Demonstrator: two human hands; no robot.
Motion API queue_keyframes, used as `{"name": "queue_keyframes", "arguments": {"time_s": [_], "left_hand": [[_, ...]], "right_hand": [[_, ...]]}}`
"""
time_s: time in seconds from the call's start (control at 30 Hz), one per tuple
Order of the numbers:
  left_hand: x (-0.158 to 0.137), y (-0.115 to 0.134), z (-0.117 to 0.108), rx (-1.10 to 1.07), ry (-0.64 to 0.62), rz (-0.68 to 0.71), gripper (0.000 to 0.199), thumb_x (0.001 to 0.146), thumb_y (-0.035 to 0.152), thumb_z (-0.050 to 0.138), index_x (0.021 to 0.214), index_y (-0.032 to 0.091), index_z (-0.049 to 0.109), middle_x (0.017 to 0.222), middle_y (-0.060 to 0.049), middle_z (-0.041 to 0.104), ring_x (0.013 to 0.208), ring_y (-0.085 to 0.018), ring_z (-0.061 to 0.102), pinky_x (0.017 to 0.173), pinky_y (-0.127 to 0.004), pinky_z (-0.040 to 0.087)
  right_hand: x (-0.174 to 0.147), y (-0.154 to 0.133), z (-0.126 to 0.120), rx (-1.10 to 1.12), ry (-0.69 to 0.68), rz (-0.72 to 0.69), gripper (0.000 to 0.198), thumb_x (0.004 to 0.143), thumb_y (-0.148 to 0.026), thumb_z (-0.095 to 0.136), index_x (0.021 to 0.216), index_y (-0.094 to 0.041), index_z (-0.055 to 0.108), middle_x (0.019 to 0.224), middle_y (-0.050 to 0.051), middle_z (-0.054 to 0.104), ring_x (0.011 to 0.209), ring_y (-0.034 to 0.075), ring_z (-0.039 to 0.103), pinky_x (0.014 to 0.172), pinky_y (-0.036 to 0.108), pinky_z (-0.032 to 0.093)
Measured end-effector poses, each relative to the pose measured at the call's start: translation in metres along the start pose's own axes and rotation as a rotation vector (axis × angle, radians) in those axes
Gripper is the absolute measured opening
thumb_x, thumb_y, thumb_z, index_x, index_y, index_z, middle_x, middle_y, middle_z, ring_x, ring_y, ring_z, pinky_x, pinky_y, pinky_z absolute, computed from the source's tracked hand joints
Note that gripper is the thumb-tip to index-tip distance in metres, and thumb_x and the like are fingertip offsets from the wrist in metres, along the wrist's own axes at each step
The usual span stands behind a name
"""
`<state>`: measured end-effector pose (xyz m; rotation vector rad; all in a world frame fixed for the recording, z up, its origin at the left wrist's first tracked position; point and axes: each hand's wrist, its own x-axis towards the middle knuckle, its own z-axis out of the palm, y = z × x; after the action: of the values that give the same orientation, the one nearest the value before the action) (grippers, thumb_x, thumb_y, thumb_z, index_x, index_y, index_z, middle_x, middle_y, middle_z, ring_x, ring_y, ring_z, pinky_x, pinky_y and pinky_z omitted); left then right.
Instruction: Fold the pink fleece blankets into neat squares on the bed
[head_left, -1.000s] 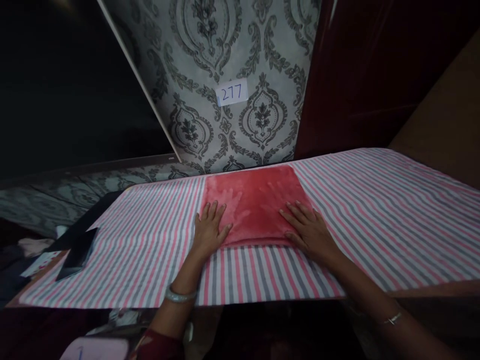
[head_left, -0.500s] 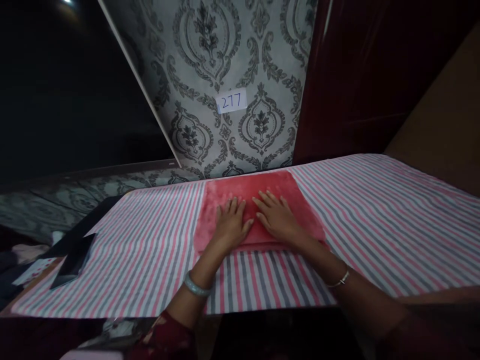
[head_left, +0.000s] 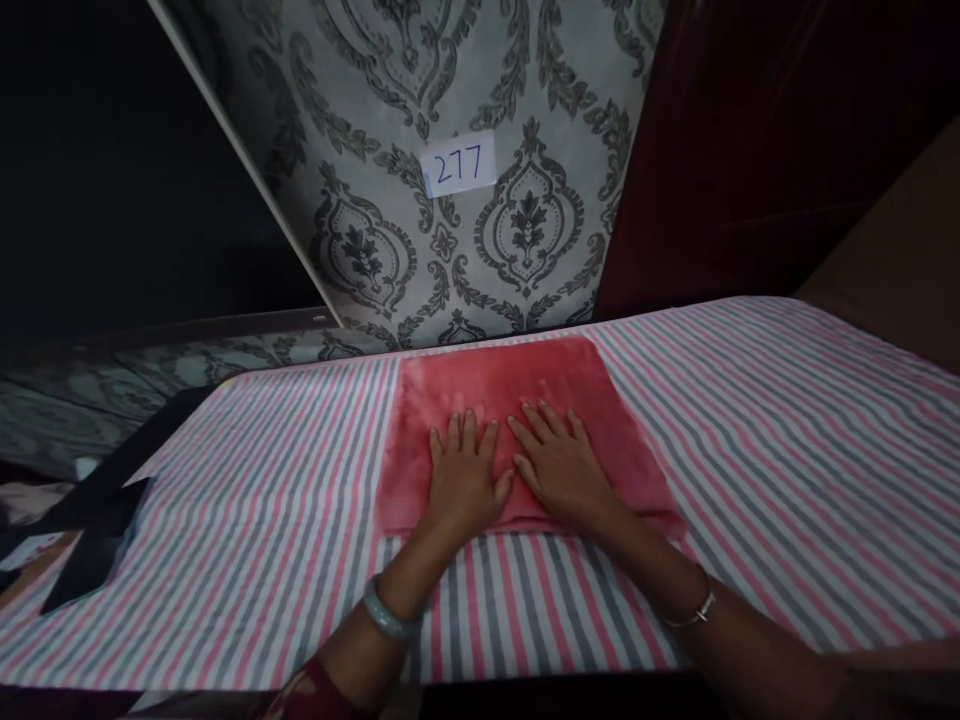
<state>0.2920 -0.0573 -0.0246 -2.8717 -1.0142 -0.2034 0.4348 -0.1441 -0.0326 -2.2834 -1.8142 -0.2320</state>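
A folded red plush cloth [head_left: 495, 375] lies flat on a striped pink, grey and white tablecloth [head_left: 300, 480]. Resting on its left half, my left hand [head_left: 465, 475] has its fingers spread and palm down. My right hand [head_left: 562, 460] lies flat on the cloth a little to the right, fingers also spread. The two thumbs point toward each other with a small gap between them. Under both wrists runs the cloth's near folded edge. Neither hand grips anything; the fabric beneath the palms is hidden.
A large dark screen [head_left: 142, 180] stands at the back left. Patterned wallpaper behind bears a paper label [head_left: 459, 164] reading 277. At the right rises a dark red glossy panel [head_left: 735, 150]. A dark flat object [head_left: 97, 550] lies at the table's left edge.
The camera view has come closer and tilted down, so the cloth looks larger. Both hands have slid slightly toward the cloth's near edge, still flat on it.
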Motion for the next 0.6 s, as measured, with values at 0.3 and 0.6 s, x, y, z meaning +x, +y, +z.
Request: {"name": "queue_keyframes", "arguments": {"time_s": [0.3,0.6], "left_hand": [[0.0006,0.0009,-0.0049,-0.017,-0.028,-0.006,0.068,0.096,0.053,0.049,0.156,0.021,0.041,0.163,-0.019,0.035,0.151,-0.041,0.029,0.118,-0.069,0.023],[-0.001,0.0012,-0.0054,-0.011,-0.025,-0.023,0.067,0.097,0.054,0.047,0.156,0.023,0.041,0.164,-0.017,0.034,0.152,-0.039,0.028,0.119,-0.067,0.022]], "right_hand": [[0.0008,-0.0005,-0.0007,0.006,-0.032,0.002,0.053,0.102,-0.033,0.038,0.151,-0.021,0.05,0.162,0.011,0.037,0.147,0.033,0.034,0.118,0.059,0.023],[0.0008,-0.0013,0.0002,0.01,-0.016,0.013,0.052,0.102,-0.033,0.039,0.152,-0.023,0.049,0.163,0.008,0.037,0.148,0.031,0.033,0.118,0.057,0.024]]}}
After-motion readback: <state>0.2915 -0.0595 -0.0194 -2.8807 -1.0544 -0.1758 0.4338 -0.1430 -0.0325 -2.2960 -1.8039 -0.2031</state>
